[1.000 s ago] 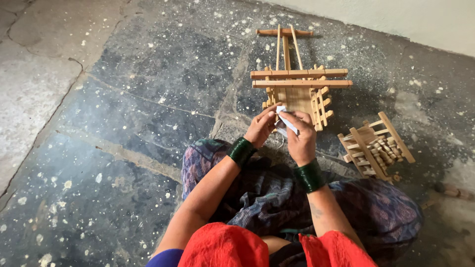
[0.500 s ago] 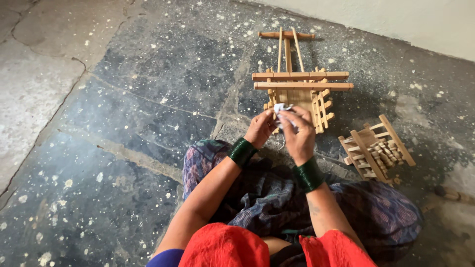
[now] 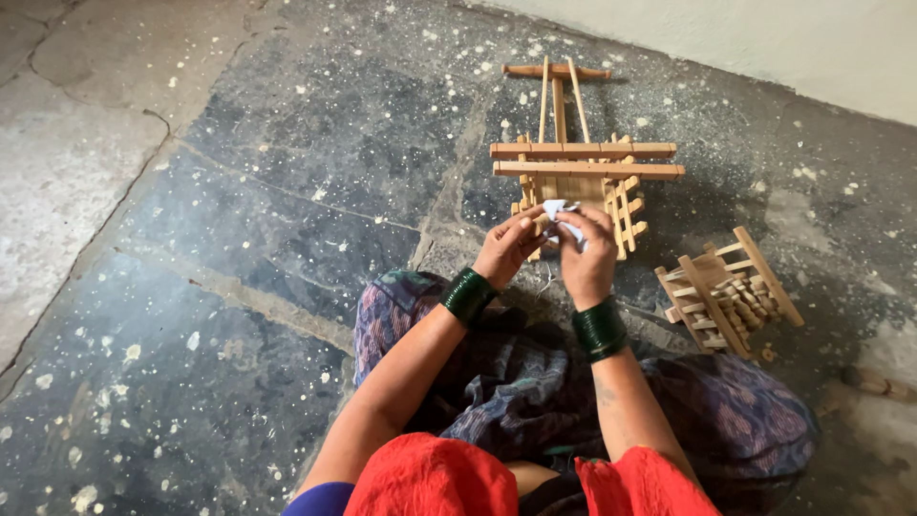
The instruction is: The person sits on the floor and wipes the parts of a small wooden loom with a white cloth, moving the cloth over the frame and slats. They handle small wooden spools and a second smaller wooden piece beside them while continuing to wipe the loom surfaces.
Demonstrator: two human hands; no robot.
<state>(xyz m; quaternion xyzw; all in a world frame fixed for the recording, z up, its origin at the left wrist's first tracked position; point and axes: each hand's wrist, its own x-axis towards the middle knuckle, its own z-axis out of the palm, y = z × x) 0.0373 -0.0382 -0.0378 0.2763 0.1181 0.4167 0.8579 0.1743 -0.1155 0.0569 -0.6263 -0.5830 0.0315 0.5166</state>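
Left hand (image 3: 506, 250) and right hand (image 3: 585, 256) both pinch a small white scrap (image 3: 559, 212), probably paper, between them. The wooden cart (image 3: 585, 177) lies just beyond at twelve o'clock, its long axis running away from the person.

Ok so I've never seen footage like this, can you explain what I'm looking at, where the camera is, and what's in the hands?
There is no machine here. The camera sits on a person's head and looks down at their own two hands as they sit on a dark, speckled stone floor. The left hand and right hand, each with green bangles at the wrist, together pinch a small white piece, perhaps paper or cloth; I cannot tell which. Just beyond the hands stands a small frame of wooden sticks. To the right lies a second, smaller wooden slatted piece, tilted, apart from the hands.
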